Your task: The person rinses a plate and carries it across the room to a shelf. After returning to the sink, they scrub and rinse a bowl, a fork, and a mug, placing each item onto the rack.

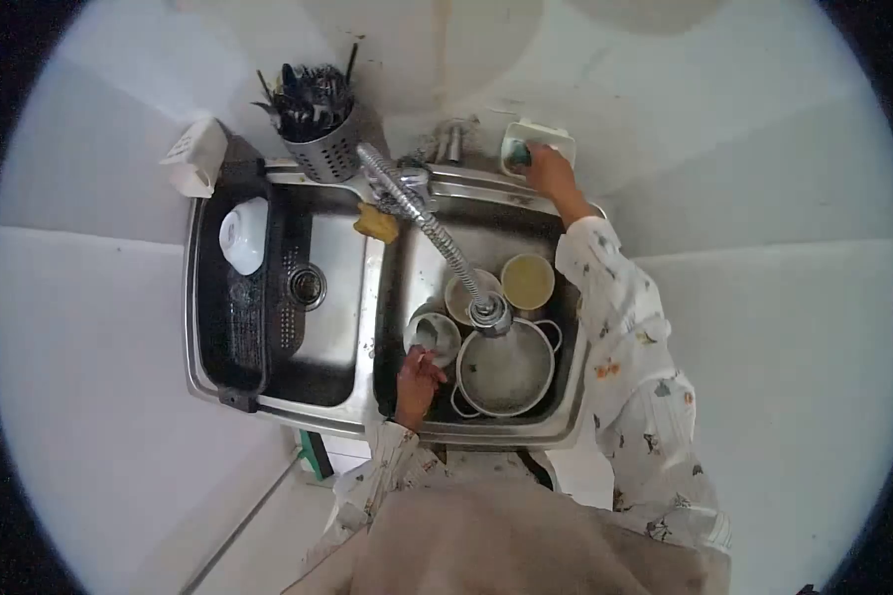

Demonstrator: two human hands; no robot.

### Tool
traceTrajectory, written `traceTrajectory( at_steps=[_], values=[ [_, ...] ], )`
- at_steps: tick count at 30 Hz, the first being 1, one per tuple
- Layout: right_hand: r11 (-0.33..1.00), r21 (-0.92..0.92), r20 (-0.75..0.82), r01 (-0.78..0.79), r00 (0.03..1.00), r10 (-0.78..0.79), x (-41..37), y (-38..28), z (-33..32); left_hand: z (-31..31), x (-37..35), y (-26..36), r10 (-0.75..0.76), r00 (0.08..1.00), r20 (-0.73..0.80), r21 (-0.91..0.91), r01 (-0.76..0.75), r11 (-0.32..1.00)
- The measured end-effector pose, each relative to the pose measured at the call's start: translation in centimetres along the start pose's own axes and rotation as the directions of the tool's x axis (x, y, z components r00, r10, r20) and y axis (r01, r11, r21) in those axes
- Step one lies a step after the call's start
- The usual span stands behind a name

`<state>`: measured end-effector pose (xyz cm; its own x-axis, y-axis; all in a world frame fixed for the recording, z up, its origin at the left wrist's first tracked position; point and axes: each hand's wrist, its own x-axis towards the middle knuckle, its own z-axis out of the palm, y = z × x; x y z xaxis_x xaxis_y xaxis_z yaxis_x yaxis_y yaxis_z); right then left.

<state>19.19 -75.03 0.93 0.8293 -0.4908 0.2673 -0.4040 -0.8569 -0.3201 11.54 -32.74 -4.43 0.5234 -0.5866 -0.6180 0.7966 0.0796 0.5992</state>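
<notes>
My left hand (420, 385) grips the near rim of a small whitish bowl (447, 342) in the right basin. My right hand (551, 173) reaches to the back right corner, its fingers closed on a green scrubbing sponge (518, 155). That sponge is at a white rectangular container (560, 145) behind the sink. Beside the bowl, a white two-handled pot (507, 377) stands under the spray head (489, 315), with water running into it. Behind the pot are a bowl holding yellowish liquid (528, 282) and another pale bowl (459, 300), partly hidden by the faucet hose.
A coiled metal faucet hose (427, 222) arches over the right basin. The left basin (332, 337) has a dark rack along its left side with a white bowl (244, 236) on it. A yellow sponge (376, 224) lies on the divider. Behind stands a perforated utensil holder (324, 157).
</notes>
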Motion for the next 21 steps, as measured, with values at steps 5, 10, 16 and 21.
traceTrajectory(
  at_steps=[5, 10, 16, 21],
  values=[
    [0.981, -0.063, 0.38, -0.182, 0.905, 0.192, 2.1, 0.8, 0.7, -0.7, -0.3, -0.4, 0.064, 0.998, -0.007, 0.336, -0.058, 0.94],
    [0.983, -0.015, 0.1, -0.184, 0.978, 0.185, -1.6, -2.5, -3.4, 1.8, -1.1, 1.1, 0.196, 0.977, 0.088, 0.531, -0.212, 0.82],
    [0.805, 0.211, 0.326, -0.555, 0.816, 0.477, -16.9, -8.9, -7.0, 1.9, -0.6, 0.2, 0.184, 0.982, 0.039, 0.628, -0.167, 0.76],
    [0.729, 0.38, 0.516, -0.57, 0.785, 0.345, -26.2, -18.0, -4.5, 3.5, -1.1, 2.1, 0.21, 0.974, 0.089, 0.773, -0.201, 0.602]
  ],
)
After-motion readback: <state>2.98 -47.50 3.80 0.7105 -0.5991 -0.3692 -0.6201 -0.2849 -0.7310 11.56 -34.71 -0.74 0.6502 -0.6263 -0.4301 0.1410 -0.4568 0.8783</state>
